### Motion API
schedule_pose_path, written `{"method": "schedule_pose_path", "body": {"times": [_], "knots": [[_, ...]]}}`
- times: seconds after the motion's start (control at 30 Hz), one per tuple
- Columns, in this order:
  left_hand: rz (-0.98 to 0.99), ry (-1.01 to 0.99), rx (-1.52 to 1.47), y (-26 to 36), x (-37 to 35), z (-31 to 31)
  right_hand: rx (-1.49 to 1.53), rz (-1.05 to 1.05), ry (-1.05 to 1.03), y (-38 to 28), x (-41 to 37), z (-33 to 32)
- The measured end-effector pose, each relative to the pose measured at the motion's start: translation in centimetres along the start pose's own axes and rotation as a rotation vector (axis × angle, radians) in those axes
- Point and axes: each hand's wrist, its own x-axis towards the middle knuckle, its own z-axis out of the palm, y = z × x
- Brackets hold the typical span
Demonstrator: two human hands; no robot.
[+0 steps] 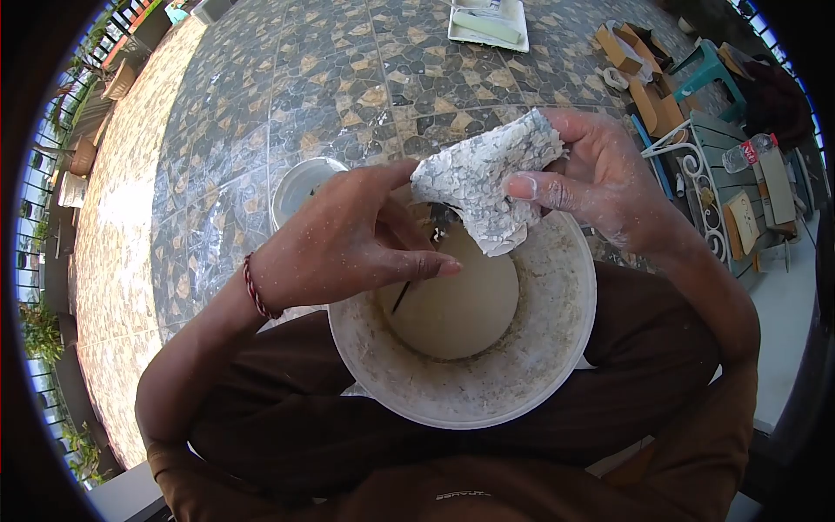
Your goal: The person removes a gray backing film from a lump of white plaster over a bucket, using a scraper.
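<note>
A white, flaky, crusted piece point(491, 178) hangs over a wide pale basin point(548, 339) that sits between the legs. My right hand point(600, 183) grips the piece at its right side, thumb in front. At the piece's left edge is my left hand point(348, 230), its thumb stretched out and its index fingertip by the upper left corner; part of its fingers is hidden. A thin dark stick point(401, 297) shows below the left fingers; whether they hold it is unclear. Small white flakes hang under the piece. Cloudy beige liquid point(461, 304) lies in the basin.
Behind my left hand stands a translucent round container point(294, 193) on the patterned tile floor point(339, 78). A white tray point(489, 42) lies farther off. To the right are cardboard boxes point(619, 50), a green stool point(709, 74), and a bench point(726, 130) with a plastic bottle point(750, 153).
</note>
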Motion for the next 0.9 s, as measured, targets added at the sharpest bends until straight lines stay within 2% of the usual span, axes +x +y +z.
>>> {"method": "schedule_pose_path", "body": {"times": [0.07,0.1,0.17,0.27,0.3,0.37,0.43,0.73,0.9], "knots": [[0.030,0.216,0.062,0.0,0.1,0.2,0.001,0.008,-0.004,-0.1,0.1,0.0],[0.032,0.218,0.063,0.1,0.1,0.1,0.010,0.008,0.006,-0.1,0.1,0.1],[0.098,0.370,0.225,0.3,0.1,-0.1,0.020,0.008,0.017,-0.2,0.1,0.1],[0.154,0.455,0.077,1.2,0.0,0.1,0.026,0.006,0.021,-0.1,0.1,0.2],[0.152,0.456,0.077,1.3,0.1,0.4,0.036,0.012,0.011,-0.2,0.1,0.2],[0.341,0.503,-0.006,1.5,0.4,1.1,0.046,0.019,-0.002,0.0,0.3,0.3],[0.348,0.486,-0.026,1.6,0.7,1.4,0.025,-0.066,-0.014,0.7,0.4,0.5],[0.358,0.448,-0.002,1.3,1.1,1.9,0.056,0.042,-0.006,0.3,0.4,0.7],[0.308,0.440,-0.005,1.6,1.1,1.8,0.010,-0.023,0.012,0.6,0.4,0.9]]}}
